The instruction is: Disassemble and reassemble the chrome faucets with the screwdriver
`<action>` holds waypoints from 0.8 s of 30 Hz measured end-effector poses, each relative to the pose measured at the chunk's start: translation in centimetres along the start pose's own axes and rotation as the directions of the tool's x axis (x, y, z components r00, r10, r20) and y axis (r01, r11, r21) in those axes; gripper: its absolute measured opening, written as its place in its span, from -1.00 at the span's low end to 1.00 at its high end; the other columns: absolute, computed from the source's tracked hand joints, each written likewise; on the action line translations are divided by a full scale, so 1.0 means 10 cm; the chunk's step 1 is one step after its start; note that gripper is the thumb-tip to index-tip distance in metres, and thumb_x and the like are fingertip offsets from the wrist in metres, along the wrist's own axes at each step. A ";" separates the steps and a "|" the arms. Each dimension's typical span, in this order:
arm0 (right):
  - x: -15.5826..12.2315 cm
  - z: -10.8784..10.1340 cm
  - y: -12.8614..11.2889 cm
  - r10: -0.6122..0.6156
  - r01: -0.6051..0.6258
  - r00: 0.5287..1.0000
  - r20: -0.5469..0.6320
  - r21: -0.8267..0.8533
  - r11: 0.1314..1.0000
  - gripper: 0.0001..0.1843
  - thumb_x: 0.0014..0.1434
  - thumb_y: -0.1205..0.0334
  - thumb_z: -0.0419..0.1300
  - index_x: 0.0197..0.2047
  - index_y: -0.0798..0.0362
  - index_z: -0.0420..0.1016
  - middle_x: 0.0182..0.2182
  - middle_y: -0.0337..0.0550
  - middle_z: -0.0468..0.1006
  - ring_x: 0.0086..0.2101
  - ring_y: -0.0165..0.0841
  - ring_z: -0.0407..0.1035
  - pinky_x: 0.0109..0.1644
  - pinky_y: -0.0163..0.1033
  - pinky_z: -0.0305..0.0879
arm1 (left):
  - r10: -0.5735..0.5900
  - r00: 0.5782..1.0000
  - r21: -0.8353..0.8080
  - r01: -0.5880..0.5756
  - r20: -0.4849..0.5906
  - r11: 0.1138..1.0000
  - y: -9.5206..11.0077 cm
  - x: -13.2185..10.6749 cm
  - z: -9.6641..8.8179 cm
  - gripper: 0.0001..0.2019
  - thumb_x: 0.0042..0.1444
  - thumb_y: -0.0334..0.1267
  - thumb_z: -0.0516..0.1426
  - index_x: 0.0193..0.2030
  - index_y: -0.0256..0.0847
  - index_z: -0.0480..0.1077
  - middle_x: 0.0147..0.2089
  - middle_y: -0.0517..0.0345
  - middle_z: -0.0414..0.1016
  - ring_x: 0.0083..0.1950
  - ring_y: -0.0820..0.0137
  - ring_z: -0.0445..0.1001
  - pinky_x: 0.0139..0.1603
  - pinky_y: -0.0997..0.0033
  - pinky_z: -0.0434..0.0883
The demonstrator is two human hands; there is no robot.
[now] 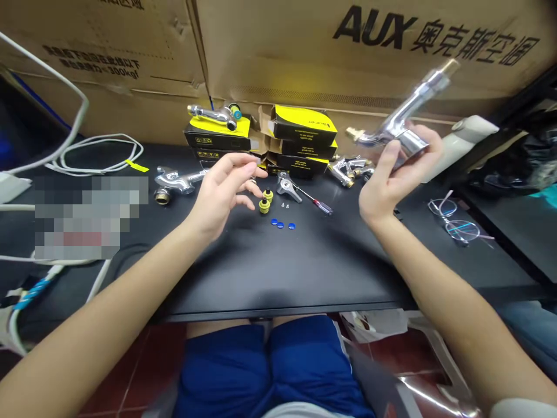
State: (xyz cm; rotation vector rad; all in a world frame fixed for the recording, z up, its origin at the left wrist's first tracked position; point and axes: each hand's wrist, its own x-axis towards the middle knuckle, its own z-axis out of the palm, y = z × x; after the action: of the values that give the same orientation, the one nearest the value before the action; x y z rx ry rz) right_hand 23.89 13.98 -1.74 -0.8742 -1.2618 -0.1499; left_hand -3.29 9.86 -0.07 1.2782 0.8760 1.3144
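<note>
A chrome faucet with brass threaded ends is raised above the table, tilted, in the closed grip of my right hand. My left hand hovers over the table with thumb and forefinger pinched together; whatever is between them is too small to make out. Its other fingers are loosely curled. Just right of it stand two yellow-green faucet cartridges. Near these lie a chrome faucet handle, a screwdriver, two tiny screws and three blue caps.
Behind my hands are stacked black-and-yellow boxes, one with a faucet on top. More faucets lie at left and right. Glasses rest at far right; white cables spread at left. Large cardboard stands behind.
</note>
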 end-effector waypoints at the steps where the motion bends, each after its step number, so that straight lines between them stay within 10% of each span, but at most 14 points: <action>1: 0.11 -0.04 0.10 -0.098 0.096 0.994 -0.054 -0.032 0.995 -0.61 0.31 -0.06 0.05 0.08 -0.03 0.16 0.05 0.00 0.24 0.15 -0.16 0.29 0.25 0.08 0.27 | 0.004 1.000 -0.008 -0.004 -0.007 1.000 0.00 0.00 0.00 -0.74 0.08 -0.15 0.22 -0.13 -0.21 0.38 -0.18 0.10 0.53 -0.42 0.51 0.49 -0.54 0.59 0.39; 4: 0.34 -0.16 0.35 -0.199 0.193 0.979 -0.048 -0.113 0.975 -0.69 0.29 0.12 0.12 0.02 0.08 0.25 -0.05 0.04 0.36 0.01 -0.24 0.39 0.14 -0.03 0.35 | 0.009 1.000 -0.029 -0.008 0.002 1.000 0.00 0.01 -0.01 -0.78 0.09 -0.17 0.20 -0.16 -0.21 0.39 -0.24 0.13 0.53 -0.45 0.51 0.47 -0.56 0.57 0.38; 10: 0.32 -0.33 0.71 -0.015 0.024 1.000 0.027 -0.409 0.912 -0.80 0.11 0.30 0.18 -0.15 0.09 0.42 -0.36 -0.16 0.46 -0.43 -0.36 0.38 -0.25 -0.18 0.42 | 0.018 1.000 -0.034 -0.017 0.025 0.999 0.00 0.01 -0.02 -0.79 0.08 -0.15 0.19 -0.22 -0.23 0.39 -0.28 0.13 0.51 -0.48 0.52 0.44 -0.56 0.55 0.36; 16: 0.22 -0.38 0.91 0.208 -0.052 0.964 0.167 -0.648 0.760 -0.75 0.10 0.26 0.16 -0.11 0.07 0.43 -0.34 -0.13 0.53 -0.31 -0.25 0.47 -0.10 -0.11 0.39 | 0.033 0.999 -0.014 -0.033 0.034 0.999 0.01 0.02 -0.03 -0.79 0.08 -0.12 0.18 -0.25 -0.21 0.36 -0.30 0.16 0.49 -0.49 0.54 0.42 -0.54 0.54 0.35; 24: 0.30 -0.46 1.10 0.363 -0.259 0.930 0.061 -0.594 0.762 -0.85 0.04 0.33 0.18 -0.25 0.06 0.40 -0.35 -0.17 0.47 -0.25 -0.26 0.44 0.00 -0.03 0.40 | 0.029 0.998 -0.024 -0.028 0.049 0.999 0.02 0.02 -0.03 -0.78 0.07 -0.10 0.17 -0.26 -0.21 0.36 -0.35 0.19 0.47 -0.52 0.54 0.40 -0.54 0.53 0.36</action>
State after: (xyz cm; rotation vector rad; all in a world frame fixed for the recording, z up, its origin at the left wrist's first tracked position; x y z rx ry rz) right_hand 34.39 19.54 -4.68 -1.6521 -1.2235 -0.1979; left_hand -3.60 10.03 0.15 1.3035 0.8082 1.3061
